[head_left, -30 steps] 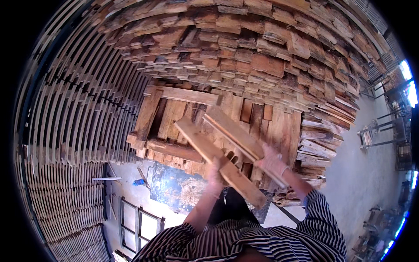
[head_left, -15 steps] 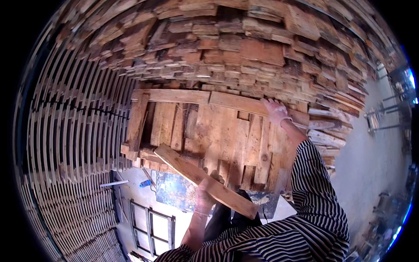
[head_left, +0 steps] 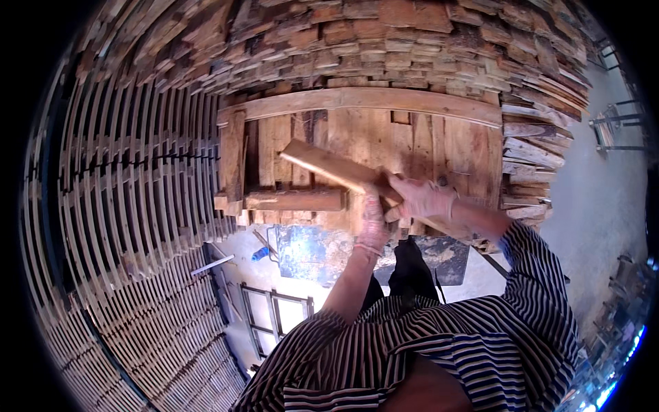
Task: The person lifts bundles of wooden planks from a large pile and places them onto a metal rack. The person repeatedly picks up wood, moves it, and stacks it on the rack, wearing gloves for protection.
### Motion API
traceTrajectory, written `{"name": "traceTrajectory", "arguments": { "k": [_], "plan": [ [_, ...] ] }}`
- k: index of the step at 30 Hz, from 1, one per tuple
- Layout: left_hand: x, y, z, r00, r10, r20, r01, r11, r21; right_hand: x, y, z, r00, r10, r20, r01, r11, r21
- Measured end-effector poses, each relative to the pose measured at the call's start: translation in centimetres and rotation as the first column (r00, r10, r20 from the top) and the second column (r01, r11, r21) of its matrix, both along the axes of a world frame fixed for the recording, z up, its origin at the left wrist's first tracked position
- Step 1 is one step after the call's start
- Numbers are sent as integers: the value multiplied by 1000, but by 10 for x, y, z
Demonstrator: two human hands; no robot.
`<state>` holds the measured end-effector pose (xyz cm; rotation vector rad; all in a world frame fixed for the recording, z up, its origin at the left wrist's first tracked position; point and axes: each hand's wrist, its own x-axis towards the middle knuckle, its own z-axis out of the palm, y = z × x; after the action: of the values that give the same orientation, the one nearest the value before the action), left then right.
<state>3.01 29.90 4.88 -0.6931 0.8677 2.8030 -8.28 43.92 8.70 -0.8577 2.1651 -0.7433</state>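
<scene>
Wooden plank (head_left: 329, 167) (tilted over the pallet (head_left: 412, 137)) is gripped by both hands' closed fingers (head_left: 374, 213).

Long pale-brown rough-sawn wooden plank (head_left: 343, 172), held aslant over a bench of boards.

One flat, narrow length of unfinished timber, light tan on its broad face with a darker, shadowed lower edge. It lies tilted, its far end up and to the left (squarely cut, free of any support), its near end running down to the right. Both hands grip it at mid-length: left gloved hand (head_left: 373, 218) wrapped around it from below, right gloved hand (head_left: 423, 198) closed over its top just beside the left. Beyond the right hand, the plank's lower stretch is largely hidden; its near end cannot be made out.
</scene>
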Motion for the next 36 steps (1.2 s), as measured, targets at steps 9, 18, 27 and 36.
{"name": "traceTrajectory", "arguments": {
  "k": [9, 18, 27, 36],
  "plan": [
    [46, -158, -39, 879, -74, 472, 354, -562, -747, 41, 118, -28, 882, 103, -459, 92, 919, 384],
    [-27, -129, -45, 507, -684, 525, -38, -626, -779, 86, 127, -123, 740, -119, -662, 230, 970, 83],
    [-18, -161, -93, 470, -640, 608, -60, -710, -701, 97, 106, -157, 768, -248, -590, 436, 878, 198],
    [-154, 105, 4, 346, -889, 300, -119, -358, -926, 107, 88, -174, 584, -160, -796, 584, 764, 275]
  ]
}}
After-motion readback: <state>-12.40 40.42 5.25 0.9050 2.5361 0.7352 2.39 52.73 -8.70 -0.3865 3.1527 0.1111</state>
